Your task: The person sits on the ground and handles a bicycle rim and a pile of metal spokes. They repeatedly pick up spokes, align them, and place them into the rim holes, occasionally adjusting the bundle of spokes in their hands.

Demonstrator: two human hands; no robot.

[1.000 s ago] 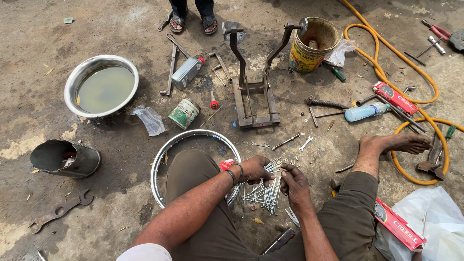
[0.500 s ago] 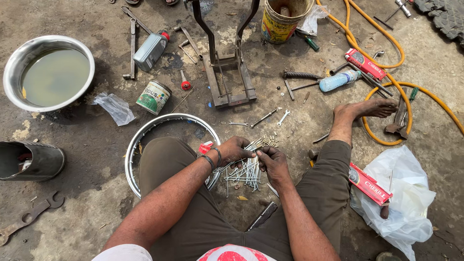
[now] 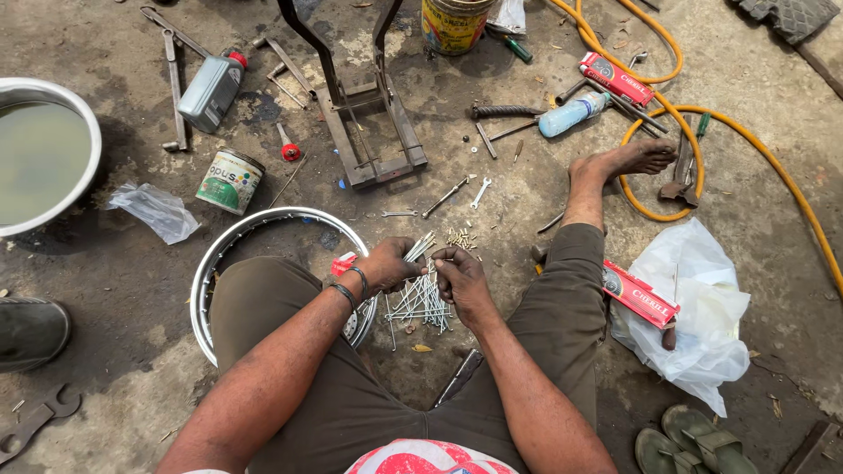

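The left hand was closed around a bundle of spokes whose long axis pointed toward two o'clock. The right hand, just beside it at three o'clock, pinched the bundle's end with its fingertips. More loose spokes lay directly below both hands, with the wheel rim at nine o'clock.

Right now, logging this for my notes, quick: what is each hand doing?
Left hand: closed, holding a bundle of metal spokes.
Right hand: fingers pinched at the spokes' tips; what it holds cannot be told.
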